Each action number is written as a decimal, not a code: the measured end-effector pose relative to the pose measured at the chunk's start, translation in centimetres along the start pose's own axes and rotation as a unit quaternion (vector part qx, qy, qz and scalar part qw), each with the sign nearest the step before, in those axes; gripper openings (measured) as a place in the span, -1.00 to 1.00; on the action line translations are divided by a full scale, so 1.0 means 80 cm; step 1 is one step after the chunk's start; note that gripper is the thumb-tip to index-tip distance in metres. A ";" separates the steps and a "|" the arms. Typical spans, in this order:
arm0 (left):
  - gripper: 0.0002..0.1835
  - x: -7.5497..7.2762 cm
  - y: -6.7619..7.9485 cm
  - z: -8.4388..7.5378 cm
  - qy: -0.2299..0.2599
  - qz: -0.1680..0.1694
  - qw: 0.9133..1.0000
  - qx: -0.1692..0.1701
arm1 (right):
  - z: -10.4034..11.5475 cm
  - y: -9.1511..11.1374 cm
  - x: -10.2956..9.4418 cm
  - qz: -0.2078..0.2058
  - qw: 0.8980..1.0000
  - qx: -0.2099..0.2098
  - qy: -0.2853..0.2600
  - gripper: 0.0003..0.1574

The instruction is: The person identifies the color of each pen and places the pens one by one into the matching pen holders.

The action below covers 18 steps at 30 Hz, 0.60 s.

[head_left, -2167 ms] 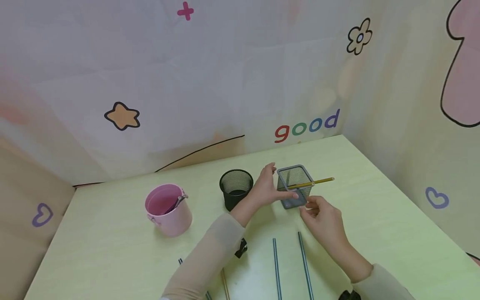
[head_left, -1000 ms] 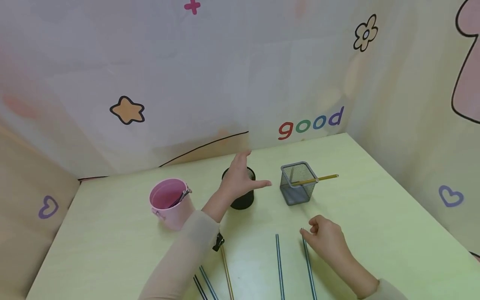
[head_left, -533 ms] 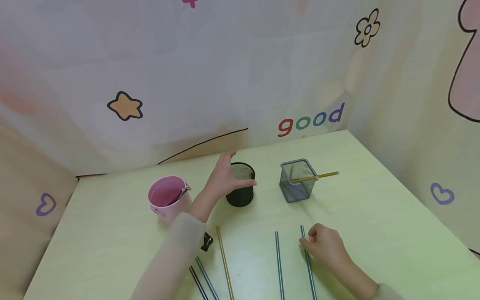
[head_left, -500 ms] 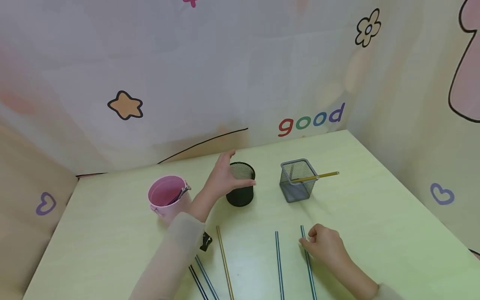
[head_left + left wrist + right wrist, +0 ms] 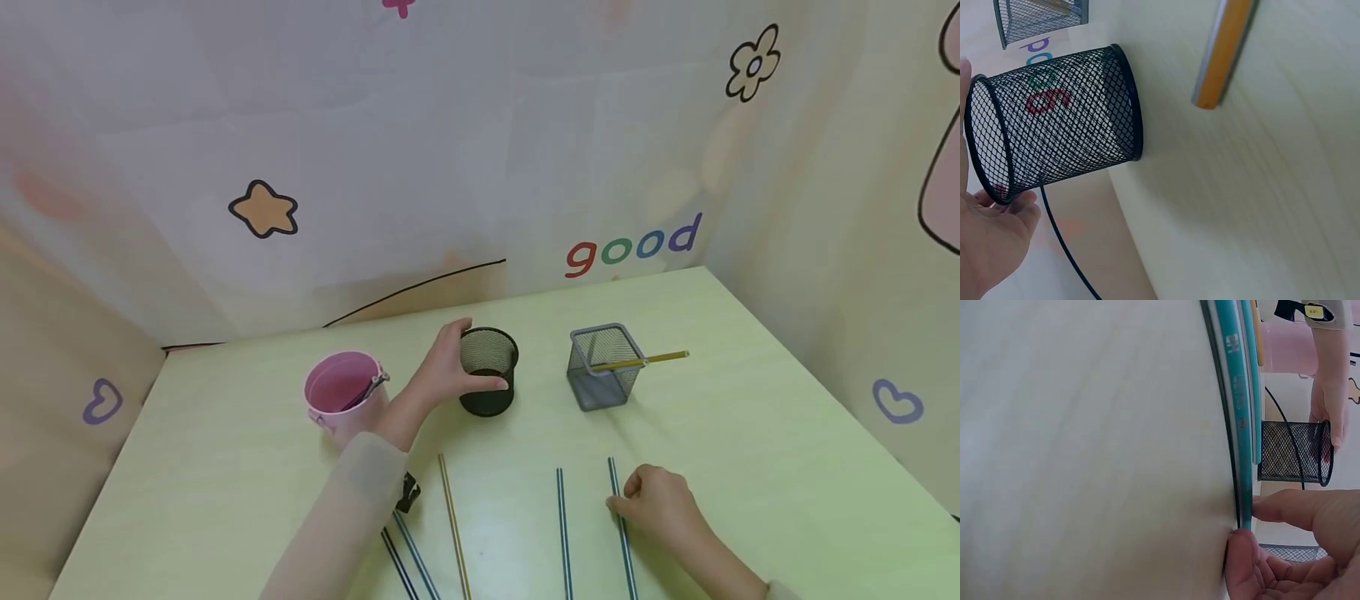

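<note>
My left hand (image 5: 442, 371) holds the round black mesh pencil cup (image 5: 489, 403) near its rim, thumb in front and fingers behind. The left wrist view shows that cup (image 5: 1066, 119) upright on the table, fingers at the rim. In front on the right, my right hand (image 5: 663, 504) pinches the far end of a teal pencil (image 5: 627, 558). Close up, thumb and finger stand on either side of this pencil (image 5: 1238, 394), which lies along the tabletop. A grey square mesh holder (image 5: 596, 392) stands further right, with a yellow pencil (image 5: 666, 357) leaning out over its rim.
A pink bucket (image 5: 345, 417) with dark pencils in it stands left of the cup. Another teal pencil (image 5: 564, 533), a yellow pencil (image 5: 453, 525), a blue pencil (image 5: 416, 554) and a dark pencil (image 5: 397, 562) lie in front. Printed cloth walls (image 5: 390, 167) border the table.
My left hand has moved left from the grey square holder to the black mesh cup and taken hold of it. My right hand has come nearer, from the holder's base to the teal pencil.
</note>
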<state>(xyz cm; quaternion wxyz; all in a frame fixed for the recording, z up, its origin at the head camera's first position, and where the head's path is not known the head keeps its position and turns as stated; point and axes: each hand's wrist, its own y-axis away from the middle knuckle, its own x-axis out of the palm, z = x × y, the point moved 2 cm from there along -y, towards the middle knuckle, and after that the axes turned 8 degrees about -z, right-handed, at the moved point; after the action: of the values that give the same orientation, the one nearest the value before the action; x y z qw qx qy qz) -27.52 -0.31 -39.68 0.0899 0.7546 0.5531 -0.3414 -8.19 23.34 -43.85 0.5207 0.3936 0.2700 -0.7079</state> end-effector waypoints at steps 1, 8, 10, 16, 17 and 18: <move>0.16 0.000 0.001 0.001 0.007 0.000 1.000 0.004 | -0.001 0.000 0.001 0.001 1.000 0.002 -0.001 -0.70; 0.18 0.002 0.008 0.012 0.033 -0.010 0.999 0.018 | -0.002 0.000 0.001 0.009 1.000 0.006 -0.011 -0.72; 0.16 0.002 0.007 0.014 0.038 -0.012 0.999 0.008 | -0.002 -0.001 0.001 0.008 1.000 0.005 -0.016 -0.72; 0.08 0.003 0.008 0.019 0.038 0.008 0.999 -0.019 | -0.003 -0.003 0.001 0.008 1.000 0.007 -0.015 -0.73; 0.07 0.003 0.008 0.019 0.037 0.012 0.999 -0.018 | -0.003 -0.003 0.001 0.009 1.000 0.006 -0.014 -0.74; 0.06 0.003 0.008 0.020 0.038 0.015 0.999 -0.019 | -0.003 -0.003 0.001 0.008 1.000 0.005 -0.013 -0.75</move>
<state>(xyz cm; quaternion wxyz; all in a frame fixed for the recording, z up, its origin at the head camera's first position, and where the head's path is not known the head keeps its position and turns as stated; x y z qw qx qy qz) -27.56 -1.16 -41.19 0.0885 0.7736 0.5510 -0.3002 -8.35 23.54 -44.07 0.5276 0.3896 0.2563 -0.7100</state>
